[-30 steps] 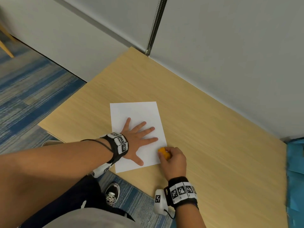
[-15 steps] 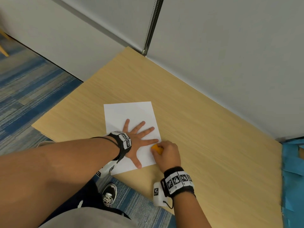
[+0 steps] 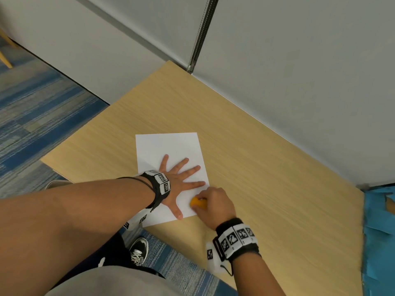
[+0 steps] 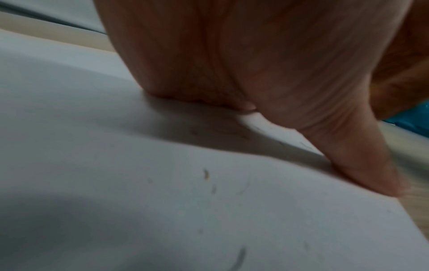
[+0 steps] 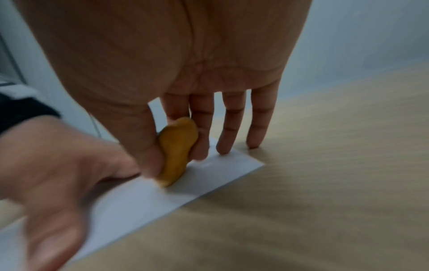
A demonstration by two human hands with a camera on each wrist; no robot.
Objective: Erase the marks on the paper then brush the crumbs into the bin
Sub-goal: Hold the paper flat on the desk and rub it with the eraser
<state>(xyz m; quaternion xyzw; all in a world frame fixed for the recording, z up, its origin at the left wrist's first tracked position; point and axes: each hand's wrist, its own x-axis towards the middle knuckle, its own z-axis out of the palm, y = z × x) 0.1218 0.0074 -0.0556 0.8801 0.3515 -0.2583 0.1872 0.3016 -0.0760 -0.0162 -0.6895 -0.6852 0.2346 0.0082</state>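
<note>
A white sheet of paper [image 3: 168, 150] lies on the light wooden table [image 3: 267, 178] near its front edge. My left hand [image 3: 181, 180] lies flat on the sheet with its fingers spread, pressing it down. My right hand [image 3: 213, 201] pinches an orange eraser [image 3: 197, 202] between thumb and fingers. The eraser [image 5: 176, 152] stands on the paper [image 5: 144, 199] at its near right corner, just beside my left hand [image 5: 53, 170]. In the left wrist view, small crumbs [image 4: 206, 174] and faint pencil strokes lie on the paper [image 4: 139, 183] under my palm [image 4: 232, 60].
A grey wall [image 3: 299, 71] runs along the table's far side. Something blue [image 3: 378, 227], like a bin liner, sits past the table's right edge. Blue striped carpet [image 3: 32, 116] lies to the left, and my shoe [image 3: 139, 251] shows below the front edge.
My right hand has moved the eraser leftward from the paper's right edge onto the sheet, closer to my left thumb. The left hand has stayed flat on the paper.
</note>
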